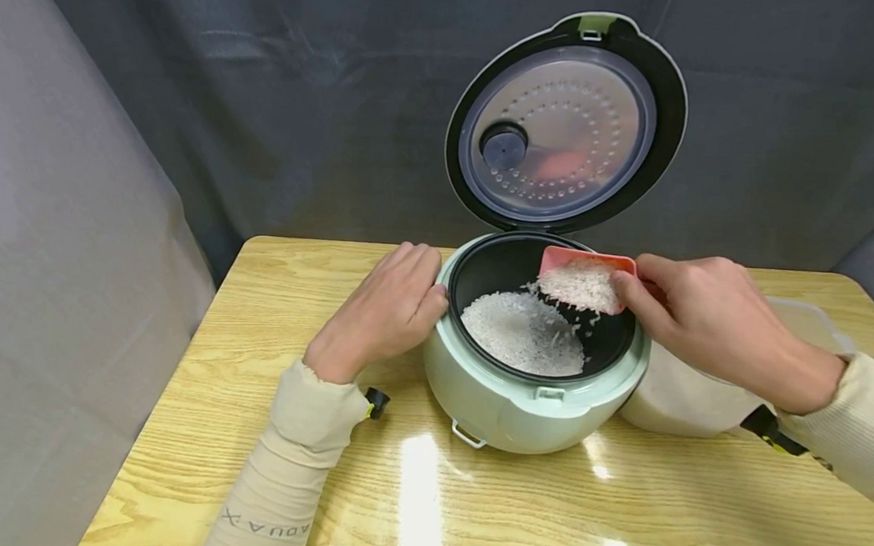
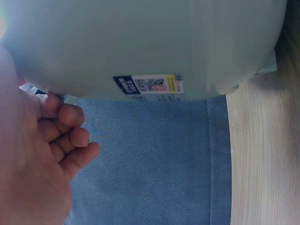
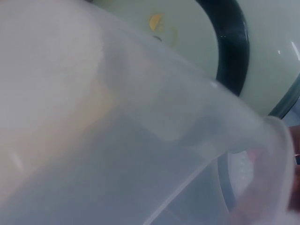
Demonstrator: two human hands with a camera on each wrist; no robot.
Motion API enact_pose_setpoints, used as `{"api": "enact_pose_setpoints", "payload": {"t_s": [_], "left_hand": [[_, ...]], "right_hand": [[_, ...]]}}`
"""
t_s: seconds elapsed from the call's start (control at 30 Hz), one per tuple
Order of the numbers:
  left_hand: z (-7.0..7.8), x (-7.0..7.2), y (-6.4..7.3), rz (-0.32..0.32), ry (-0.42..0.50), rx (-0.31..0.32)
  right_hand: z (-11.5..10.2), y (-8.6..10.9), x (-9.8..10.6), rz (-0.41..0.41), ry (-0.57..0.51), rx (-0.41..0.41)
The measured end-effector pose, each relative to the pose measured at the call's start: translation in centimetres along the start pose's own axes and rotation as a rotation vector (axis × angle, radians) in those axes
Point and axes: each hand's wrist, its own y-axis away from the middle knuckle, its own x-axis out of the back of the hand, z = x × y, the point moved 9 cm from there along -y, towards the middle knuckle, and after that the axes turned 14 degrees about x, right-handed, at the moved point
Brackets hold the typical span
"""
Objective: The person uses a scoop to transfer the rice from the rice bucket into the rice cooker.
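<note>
A pale green rice cooker (image 1: pixel 521 425) stands with its round lid (image 1: pixel 577 106) raised. White rice (image 1: pixel 515 327) is heaped in its dark inner pot (image 1: pixel 482 266). My left hand (image 1: pixel 382 305) holds the cooker's left rim, thumb at the edge and fingers curled, as the left wrist view also shows beside the cooker's sticker (image 2: pixel 150 84). Over the right part of the pot, my right hand (image 1: pixel 710 315) pinches a pink scoop (image 1: pixel 565 254) full of rice. The scoop is tilted, and loose grains fall from its left and lower edge into the pot.
A translucent container (image 1: pixel 696 403) with rice stands right of the cooker, partly under my right forearm; its clear wall (image 3: pixel 154 126) fills much of the right wrist view. Wooden tabletop (image 1: pixel 259 317) lies below, and a dark grey curtain (image 1: pixel 307 105) hangs behind.
</note>
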Motion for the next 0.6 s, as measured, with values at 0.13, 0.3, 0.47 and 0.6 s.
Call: {"api": "enact_pose_setpoints", "payload": {"t_s": [0.13, 0.3, 0.47, 0.6], "left_hand": [[-0.03, -0.02, 0.01, -0.003, -0.003, 0.002], [-0.04, -0.04, 0.02, -0.006, 0.002, 0.002], [0.00, -0.02, 0.00, -0.007, 0.003, -0.001], [0.04, 0.00, 0.01, -0.008, 0.001, -0.001]], "right_hand": [[-0.15, -0.06, 0.08, 0.016, 0.007, 0.013], [-0.34, -0.06, 0.29, 0.050, 0.006, 0.038], [-0.59, -0.06, 0.47, 0.081, 0.022, 0.068], [-0.82, -0.06, 0.65, 0.101, 0.046, 0.088]]}}
